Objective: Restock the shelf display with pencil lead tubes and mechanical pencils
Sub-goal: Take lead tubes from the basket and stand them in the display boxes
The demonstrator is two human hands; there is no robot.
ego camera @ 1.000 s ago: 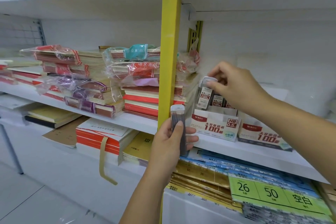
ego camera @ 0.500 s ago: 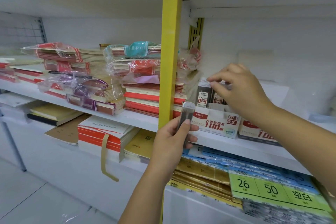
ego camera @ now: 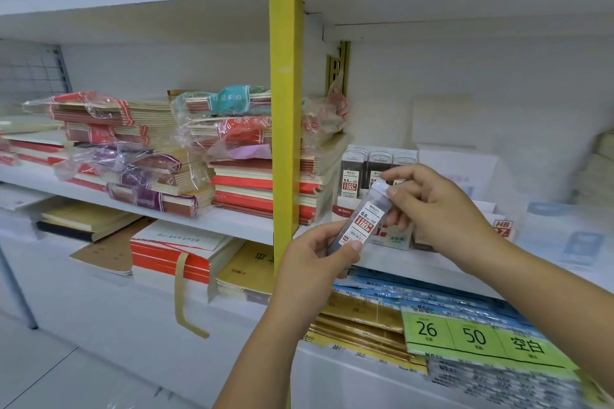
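Note:
A clear pencil lead tube (ego camera: 362,219) with a white and red label is held tilted in front of the middle shelf. My left hand (ego camera: 315,256) grips its lower end, thumb on the label. My right hand (ego camera: 435,212) pinches its white cap end. Behind them a white display box (ego camera: 395,236) marked HB stands on the shelf with several more lead tubes (ego camera: 375,169) upright in it. A second similar box (ego camera: 501,227) sits to its right, mostly hidden by my right hand. No mechanical pencils are visible.
A yellow upright post (ego camera: 285,109) divides the shelving just left of my hands. Wrapped notebook stacks (ego camera: 186,156) fill the shelf to the left. Below lie packs of paper with a green 26/50 label (ego camera: 478,339). White boxes (ego camera: 465,173) stand behind the display box.
My right hand left the tubes in the display box and came down to pinch the cap of the tube in my left hand. The left hand turned the tube label-up.

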